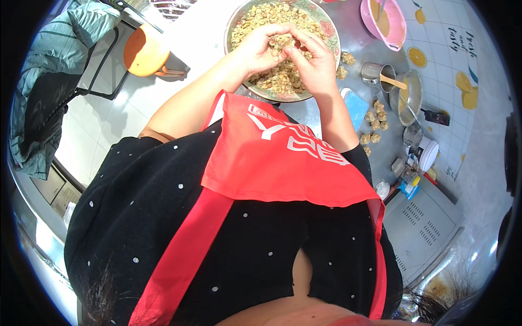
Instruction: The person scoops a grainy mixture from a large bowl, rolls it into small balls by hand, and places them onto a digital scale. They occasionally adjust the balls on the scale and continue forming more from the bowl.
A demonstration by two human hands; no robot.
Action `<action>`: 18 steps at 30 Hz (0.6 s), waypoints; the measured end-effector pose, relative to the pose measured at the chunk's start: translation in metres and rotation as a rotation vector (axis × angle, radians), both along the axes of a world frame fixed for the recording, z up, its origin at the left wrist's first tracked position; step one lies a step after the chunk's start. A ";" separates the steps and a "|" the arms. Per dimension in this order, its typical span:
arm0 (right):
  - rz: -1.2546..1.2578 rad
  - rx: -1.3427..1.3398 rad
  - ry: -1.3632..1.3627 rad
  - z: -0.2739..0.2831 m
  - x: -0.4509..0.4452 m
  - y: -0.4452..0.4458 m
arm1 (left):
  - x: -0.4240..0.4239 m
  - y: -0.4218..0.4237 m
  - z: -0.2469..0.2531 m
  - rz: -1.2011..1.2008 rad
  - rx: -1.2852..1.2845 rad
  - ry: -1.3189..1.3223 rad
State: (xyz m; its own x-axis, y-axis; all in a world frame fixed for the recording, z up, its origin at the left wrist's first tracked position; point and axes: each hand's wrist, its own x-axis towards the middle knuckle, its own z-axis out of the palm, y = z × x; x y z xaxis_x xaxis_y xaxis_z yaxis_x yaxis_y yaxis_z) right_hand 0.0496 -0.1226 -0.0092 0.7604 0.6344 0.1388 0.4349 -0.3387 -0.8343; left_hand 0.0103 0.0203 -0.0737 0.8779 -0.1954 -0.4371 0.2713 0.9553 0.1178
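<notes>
Over a large patterned bowl (332,30) of crumbly nut mixture (281,79), my left hand (261,49) and my right hand (316,61) meet with curved fingers. Between them they hold a lump of the mixture (281,40), partly hidden by the fingers. To the right of the bowl, several shaped nut clusters (377,116) lie on the metal table, with a few more (348,58) close to the bowl's rim. A blue-lidded container (355,110) stands beside my right forearm.
A pink bowl (397,24) with tan batter is at the upper right. Below it are a metal cup (371,73) with a wooden handle in it, a metal bowl (416,89), and jars near a white tub (429,155). An orange stool (144,51) and a cloth-draped chair (57,49) stand left.
</notes>
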 end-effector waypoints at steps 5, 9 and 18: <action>-0.053 0.129 0.332 -0.006 0.003 -0.001 | -0.004 0.006 0.010 -0.095 -0.042 -0.065; -0.028 0.059 0.281 0.002 0.003 0.002 | -0.004 -0.004 0.001 -0.069 -0.075 -0.007; -0.250 0.451 0.538 0.006 0.006 -0.001 | -0.008 0.008 0.002 -0.145 -0.371 -0.141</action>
